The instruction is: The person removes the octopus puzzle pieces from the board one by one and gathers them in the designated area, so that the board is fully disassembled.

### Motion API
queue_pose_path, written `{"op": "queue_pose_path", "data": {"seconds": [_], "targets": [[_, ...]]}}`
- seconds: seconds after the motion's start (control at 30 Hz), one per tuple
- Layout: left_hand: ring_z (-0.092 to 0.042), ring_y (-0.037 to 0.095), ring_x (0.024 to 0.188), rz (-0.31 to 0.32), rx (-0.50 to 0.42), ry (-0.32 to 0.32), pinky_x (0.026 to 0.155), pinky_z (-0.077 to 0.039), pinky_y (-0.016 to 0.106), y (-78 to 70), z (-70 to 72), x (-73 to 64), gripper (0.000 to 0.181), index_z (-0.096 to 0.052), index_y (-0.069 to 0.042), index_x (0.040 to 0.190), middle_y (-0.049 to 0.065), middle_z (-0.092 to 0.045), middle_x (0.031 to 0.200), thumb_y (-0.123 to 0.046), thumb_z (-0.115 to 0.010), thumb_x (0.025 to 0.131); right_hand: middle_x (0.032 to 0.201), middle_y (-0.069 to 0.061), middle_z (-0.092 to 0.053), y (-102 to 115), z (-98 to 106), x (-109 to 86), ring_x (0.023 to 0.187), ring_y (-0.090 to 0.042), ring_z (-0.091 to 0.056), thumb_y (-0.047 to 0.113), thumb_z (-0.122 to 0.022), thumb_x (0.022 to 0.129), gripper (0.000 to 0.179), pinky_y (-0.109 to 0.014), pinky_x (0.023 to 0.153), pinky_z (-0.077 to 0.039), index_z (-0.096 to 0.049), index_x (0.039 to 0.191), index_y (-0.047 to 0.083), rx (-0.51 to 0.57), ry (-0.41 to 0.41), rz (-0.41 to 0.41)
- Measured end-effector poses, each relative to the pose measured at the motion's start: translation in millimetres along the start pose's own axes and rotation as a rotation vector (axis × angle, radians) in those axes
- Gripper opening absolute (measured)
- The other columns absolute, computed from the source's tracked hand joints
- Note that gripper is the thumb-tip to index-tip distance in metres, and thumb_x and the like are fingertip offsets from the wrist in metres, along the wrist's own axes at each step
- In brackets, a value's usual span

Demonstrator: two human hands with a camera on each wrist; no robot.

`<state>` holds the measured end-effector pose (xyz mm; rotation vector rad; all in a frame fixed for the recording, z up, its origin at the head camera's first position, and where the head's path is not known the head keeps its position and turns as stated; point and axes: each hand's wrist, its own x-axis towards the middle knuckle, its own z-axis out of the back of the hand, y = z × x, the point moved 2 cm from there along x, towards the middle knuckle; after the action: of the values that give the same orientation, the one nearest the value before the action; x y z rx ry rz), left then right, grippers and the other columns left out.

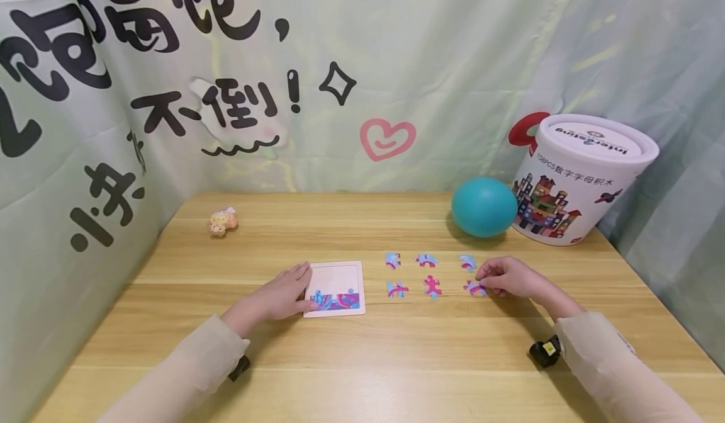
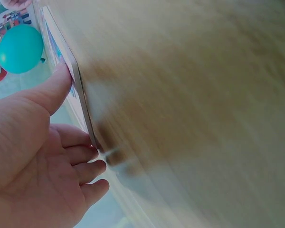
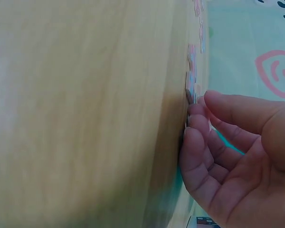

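My left hand (image 1: 286, 294) rests at the left edge of a white puzzle tray (image 1: 362, 284), its fingers fairly straight and its thumb over the lower left corner. A strip of blue, pink and purple picture (image 1: 337, 301) fills the tray's lower part; the upper part is bare white. With curled fingers, my right hand (image 1: 512, 278) pinches the right end of a pink-and-blue jigsaw piece (image 1: 473, 288), which is low at the tabletop. Other loose pieces lie in two rows between the hands, among them a pink one (image 1: 432, 286) and a blue one (image 1: 467, 262).
Behind the right hand stand a teal balloon (image 1: 484, 207) and a white block bucket (image 1: 572, 180) with a lid. A small figurine (image 1: 223, 221) sits at the back left of the wooden table (image 1: 362, 366). A printed curtain (image 1: 453, 77) hangs behind.
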<state>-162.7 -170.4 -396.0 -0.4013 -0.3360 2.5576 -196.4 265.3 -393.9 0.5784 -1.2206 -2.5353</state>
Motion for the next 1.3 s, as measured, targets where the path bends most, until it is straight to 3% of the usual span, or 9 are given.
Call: {"op": "queue_pose_path", "data": {"seconds": [0.33,0.5,0.63,0.97,1.3], "targets": [[-0.015,0.038,0.135,-0.001,0.010,0.005,0.108,-0.015,0.047,0.7,0.7,0.5,0.074,-0.025,0.013,0.138,0.027,-0.016,0.146,-0.038,-0.054,0.092,0.068,-0.006,-0.052,15,-3,7.8,0.056,-0.017,-0.047,0.007,-0.058,0.090,0.015,-0.026,0.047,-0.041,-0.059,0.096,-0.006,-0.033,-0.026,0.050],[-0.014,0.037,0.135,0.014,0.000,0.018,0.108,-0.014,0.047,0.4,1.1,0.9,0.075,-0.025,0.011,0.139,0.025,-0.016,0.147,-0.039,-0.053,0.092,0.076,-0.008,-0.057,37,-16,19.6,0.061,-0.019,-0.050,0.007,-0.059,0.089,0.016,-0.030,0.052,-0.046,-0.060,0.097,-0.007,-0.066,-0.026,0.150],[-0.012,0.036,0.136,0.021,-0.017,0.022,0.108,-0.013,0.046,0.2,1.0,1.1,0.075,-0.024,0.010,0.140,0.024,-0.014,0.148,-0.040,-0.053,0.092,0.082,-0.006,-0.059,60,-34,31.6,0.064,-0.019,-0.050,0.005,-0.059,0.088,0.015,-0.030,0.055,-0.047,-0.060,0.098,-0.006,-0.072,-0.002,0.213],[-0.009,0.034,0.137,-0.006,-0.061,0.029,0.109,-0.011,0.045,0.5,0.0,0.0,0.086,-0.021,0.008,0.142,0.021,-0.011,0.150,-0.047,-0.057,0.087,0.075,0.000,-0.058,113,-94,62.3,0.062,-0.012,-0.049,0.002,-0.060,0.086,0.010,-0.025,0.056,-0.045,-0.062,0.094,-0.002,-0.115,0.073,0.378],[-0.011,0.035,0.136,-0.006,-0.073,0.027,0.108,-0.012,0.047,3.3,0.6,-0.3,0.089,-0.022,0.010,0.140,0.024,-0.012,0.148,-0.045,-0.063,0.084,0.068,0.003,-0.055,148,-149,84.5,0.061,-0.009,-0.050,0.003,-0.066,0.083,0.009,-0.021,0.055,-0.042,-0.063,0.091,0.002,-0.185,0.159,0.430]]}}
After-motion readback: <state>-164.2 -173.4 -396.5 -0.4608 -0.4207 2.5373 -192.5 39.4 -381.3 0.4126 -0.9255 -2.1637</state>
